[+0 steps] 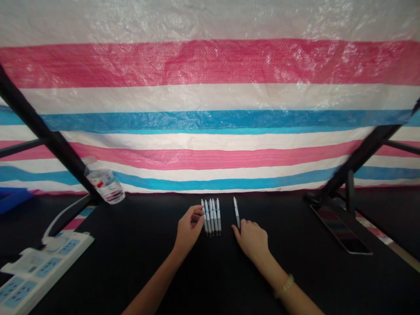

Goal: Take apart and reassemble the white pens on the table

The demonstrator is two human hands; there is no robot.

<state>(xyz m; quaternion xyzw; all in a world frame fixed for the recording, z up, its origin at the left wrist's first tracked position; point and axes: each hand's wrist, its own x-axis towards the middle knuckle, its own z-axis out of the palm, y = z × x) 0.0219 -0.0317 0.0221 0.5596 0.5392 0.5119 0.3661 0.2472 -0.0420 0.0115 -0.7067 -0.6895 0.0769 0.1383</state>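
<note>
A glossy striped plastic sheet in pink, white and blue (210, 96) fills the upper frame, above a flat black tabletop (131, 240). A long white power strip (49, 267) lies lower left. Below centre, the half-open left hand (190, 225) reaches the left end of a row of slim white-and-grey pens (215, 216) (whether it grips, I cannot tell). The loosely curled right hand (253, 238) meets a lone white-and-grey pen's (236, 210) lower end, its hold unclear.
</note>
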